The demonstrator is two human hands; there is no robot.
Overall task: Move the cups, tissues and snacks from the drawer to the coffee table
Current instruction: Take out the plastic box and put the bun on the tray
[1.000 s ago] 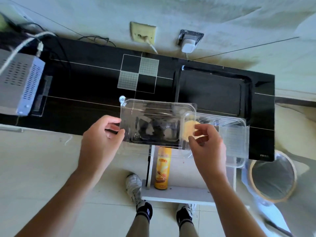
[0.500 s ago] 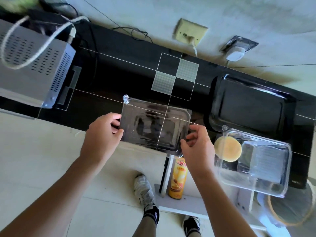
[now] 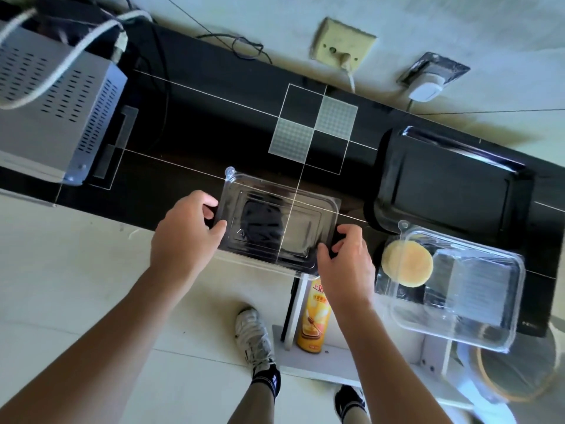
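Since a second ago: clear boxes separated. Then, both stacked between the hands; now the second clear box (image 3: 452, 289), with its round yellow cake (image 3: 407, 264), set down at the right end of the black table (image 3: 214, 123), just in front of the black tray (image 3: 452, 191), near edge overhanging the table. View also swung left, more of the grey perforated device (image 3: 52, 117) showing.

Empty-looking clear lid or tray (image 3: 276, 221) held level over the front edge of the table. Left hand (image 3: 183, 237) pinching its left rim, thumb on top, fingers curled beneath. Right hand (image 3: 345, 261) gripping the near right corner, fingertips bent over the rim. Both closed on it, neither released.

Handling, by the look: thin moulded plastic, very light, flexible, glossy and likely slippery; easily bowed or cracked if squeezed mid-span. Best taken at the stiffer rim, opposite sides, as now (small round tab at the far left corner also a possible hold). Box with cake: light too, contents soft, better carried flat from underneath.

Yellow snack can (image 3: 313, 319) upright in the open white drawer (image 3: 324, 362) below, not yet moved. Label: Chinese characters near the top, too small and partly hidden to read surely; honey dipper and stacked crisps pictured. No cups or tissues visible.
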